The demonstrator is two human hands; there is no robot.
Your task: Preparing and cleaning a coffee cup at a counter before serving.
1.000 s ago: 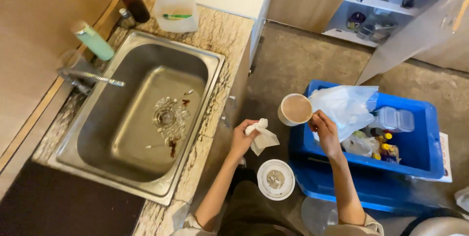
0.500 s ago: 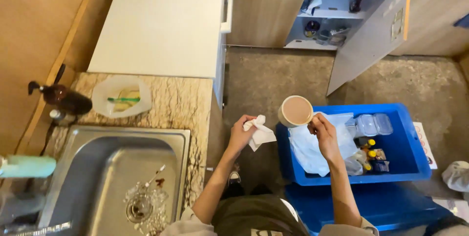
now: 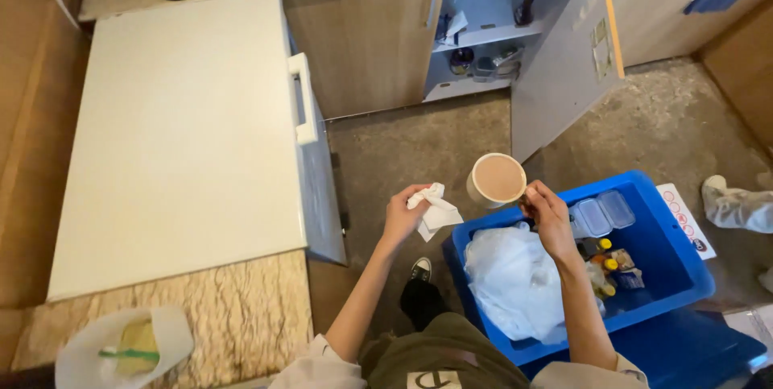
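The head camera looks down on a person standing by a kitchen counter. The right hand (image 3: 550, 213) is closed on the handle side of a mug (image 3: 497, 180) and holds it up over the floor, just above the back edge of a blue bin (image 3: 668, 252). The mug stands upright, and its inside looks light brown; it may be a drink or just the colour of the mug, and the view is not sharp enough to tell. The left hand (image 3: 403, 213) is closed around a crumpled white tissue (image 3: 436, 208), which sticks out of the fist toward the mug. The tissue and the mug are near each other but do not touch. In the blue bin lies a big white plastic bag (image 3: 515, 276), and beside it sit clear plastic boxes (image 3: 602, 213) and some small bottles with yellow caps (image 3: 605, 254). Behind the bin a cupboard door (image 3: 564, 59) stands open, with small things on the shelves inside. To the left is a white appliance with a flat top (image 3: 177, 131) and a handle on its side. Near the bottom left, on the stone counter (image 3: 241, 308), sits a white bowl (image 3: 84, 353) with something green and yellow in it. The person's dark shoe (image 3: 419, 270) shows on the floor between the arms.
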